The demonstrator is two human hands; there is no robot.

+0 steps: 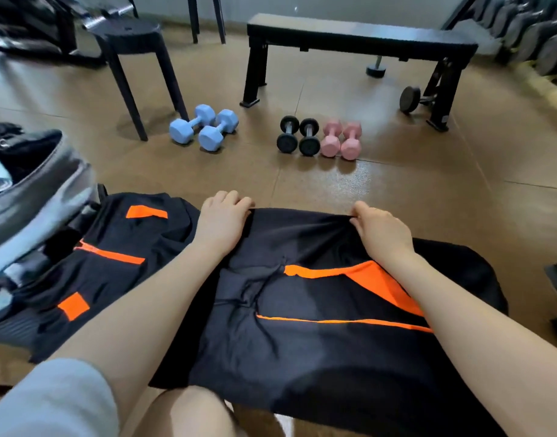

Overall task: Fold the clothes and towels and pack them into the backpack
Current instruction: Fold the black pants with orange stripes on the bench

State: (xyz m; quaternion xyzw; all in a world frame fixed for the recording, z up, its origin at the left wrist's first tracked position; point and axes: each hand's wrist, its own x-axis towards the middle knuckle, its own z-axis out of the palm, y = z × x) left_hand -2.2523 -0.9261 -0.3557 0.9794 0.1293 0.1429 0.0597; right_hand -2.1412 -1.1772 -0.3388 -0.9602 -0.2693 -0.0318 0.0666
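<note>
I have both hands on the black sports shorts with orange stripes and a drawstring [318,298], which lie spread on the brown floor, their near edge at my knees. My left hand [222,219] has its fingers curled over the far edge of the shorts, gripping the fabric; my right hand [381,230] pinches the same far edge, the cloth bunched between thumb and fingers.

Just left of the shorts lies a second black garment with orange patches [113,257], its edge touching or tucked under them; I cannot tell which. Beyond that garment, further left of the shorts, the grey backpack [34,197] gapes open, something pale already inside.

My worries from here: if I draw the far edge toward me unevenly, the fold will skew, since my right-hand grip is already puckered. The loose drawstring could get trapped in the crease and leave a lump. And where the two garments meet, lifting the shorts might drag the neighbour along and rumple it.
</note>
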